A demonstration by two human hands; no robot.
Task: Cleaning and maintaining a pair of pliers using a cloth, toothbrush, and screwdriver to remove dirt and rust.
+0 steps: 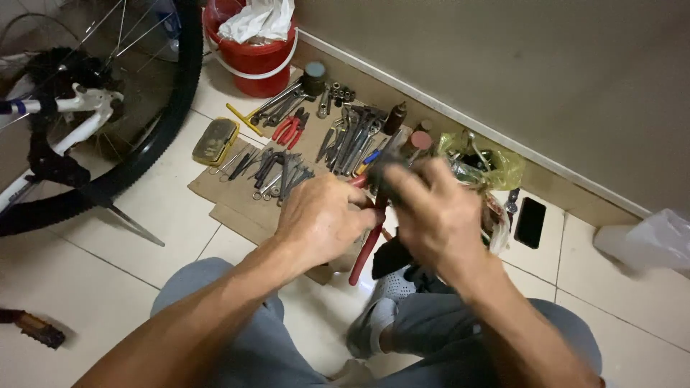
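Red-handled pliers sit clamped in left hand; right hand grips a blurred dark part.

Pale tiled floor underneath everything. Flat on it at centre, brown cardboard sheet, loaded with wrenches, red-handled pliers and more steel tools. Up at twelve o'clock, red bucket against the wall. Out at ten o'clock, bicycle wheel with kickstand down. Black phone at three o'clock, yellowish plastic bag just beside. Down at eight o'clock, lone pedal.
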